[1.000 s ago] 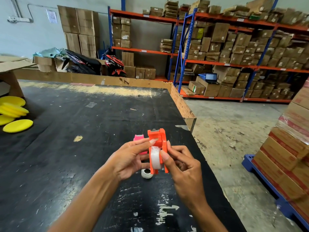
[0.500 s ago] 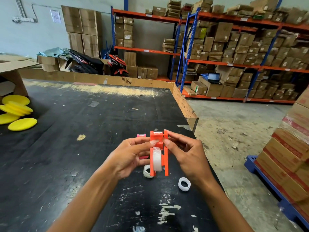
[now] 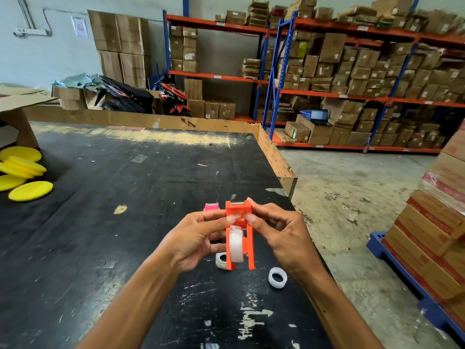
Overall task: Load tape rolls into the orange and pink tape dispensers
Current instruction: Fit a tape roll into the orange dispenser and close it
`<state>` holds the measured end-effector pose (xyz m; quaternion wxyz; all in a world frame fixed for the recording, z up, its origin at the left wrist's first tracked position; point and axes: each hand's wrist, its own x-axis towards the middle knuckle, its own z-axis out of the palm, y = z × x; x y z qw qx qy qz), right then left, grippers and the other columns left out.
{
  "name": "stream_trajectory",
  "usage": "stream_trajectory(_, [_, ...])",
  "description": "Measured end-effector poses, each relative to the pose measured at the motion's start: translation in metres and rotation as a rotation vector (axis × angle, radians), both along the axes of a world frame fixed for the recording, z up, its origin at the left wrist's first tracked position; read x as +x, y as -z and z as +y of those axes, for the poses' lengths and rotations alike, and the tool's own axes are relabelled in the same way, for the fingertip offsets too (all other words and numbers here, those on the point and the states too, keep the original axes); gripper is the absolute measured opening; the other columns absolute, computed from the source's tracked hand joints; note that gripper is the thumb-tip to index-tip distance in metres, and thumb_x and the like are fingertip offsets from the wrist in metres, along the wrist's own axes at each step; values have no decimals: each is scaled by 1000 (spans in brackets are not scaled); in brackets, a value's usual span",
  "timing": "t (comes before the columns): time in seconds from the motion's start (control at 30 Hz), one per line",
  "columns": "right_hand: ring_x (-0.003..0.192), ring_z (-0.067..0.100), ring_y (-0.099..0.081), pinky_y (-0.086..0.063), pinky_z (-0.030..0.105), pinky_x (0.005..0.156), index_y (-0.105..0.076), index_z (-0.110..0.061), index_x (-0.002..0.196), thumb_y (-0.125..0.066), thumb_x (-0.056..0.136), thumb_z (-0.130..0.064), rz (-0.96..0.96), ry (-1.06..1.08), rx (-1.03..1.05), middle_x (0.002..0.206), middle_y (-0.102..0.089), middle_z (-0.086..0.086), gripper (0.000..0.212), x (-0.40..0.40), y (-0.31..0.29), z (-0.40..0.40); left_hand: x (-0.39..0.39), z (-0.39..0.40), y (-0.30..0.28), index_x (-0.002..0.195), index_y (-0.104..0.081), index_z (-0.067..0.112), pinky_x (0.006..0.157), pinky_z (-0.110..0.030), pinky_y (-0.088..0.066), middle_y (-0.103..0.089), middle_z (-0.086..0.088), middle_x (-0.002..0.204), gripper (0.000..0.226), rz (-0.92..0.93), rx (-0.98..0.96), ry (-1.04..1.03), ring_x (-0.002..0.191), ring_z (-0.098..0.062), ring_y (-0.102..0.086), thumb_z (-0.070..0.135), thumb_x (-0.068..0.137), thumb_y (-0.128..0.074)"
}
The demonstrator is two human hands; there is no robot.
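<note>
You hold the orange dispenser [image 3: 239,233] upright above the black tabletop [image 3: 125,222] near its right edge, your left hand [image 3: 198,238] and right hand [image 3: 281,238] both grasping it, thumbs pinching just below the cutter. A tape roll [image 3: 236,245] sits inside it. The pink dispenser [image 3: 210,206] peeks out behind your left fingers [image 3: 214,219]. Two loose rolls lie on the tabletop, one [image 3: 221,260] just under the dispenser, another [image 3: 277,277] beneath your right wrist.

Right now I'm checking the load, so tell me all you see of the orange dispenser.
The orange dispenser looks like glossy plastic, with a metal cutter strip at its top. A tape roll sits between its two side plates. It is held upright above the table, left hand and right hand pinching its upper part.
</note>
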<state>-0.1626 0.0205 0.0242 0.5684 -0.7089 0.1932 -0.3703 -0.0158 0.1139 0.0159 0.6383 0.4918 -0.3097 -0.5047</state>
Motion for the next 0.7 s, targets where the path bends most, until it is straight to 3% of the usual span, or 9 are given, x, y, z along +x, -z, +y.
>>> stream_trajectory(0.17, [97,3,-69,-52,9,74,-71,-13,109,-69,83,-7,-13,42,30,105,-73,1,27,1,1,1,1,0,1,91,-78,12,72,-37,-61,-77,-11,91,26,41,-5,-4,78,-20,-74,18,67,-71])
stream_trajectory(0.53, [95,8,-70,-53,12,77,-70,-12,111,-66,85,-10,14,28,-6,104,-72,9,26,1,0,2,4,-2,-3,97,-74,6,63,-33,-61,-76,-10,88,34,26,31,29,70,-17,-72,18,65,-72])
stream_trajectory(0.7, [92,7,-71,-55,13,76,-71,-24,106,-67,84,-11,-25,76,5,102,-74,0,26,1,-6,2,0,-3,-9,98,-74,15,57,-33,-60,-75,-11,89,30,-7,-60,15,70,-17,-70,19,69,-71])
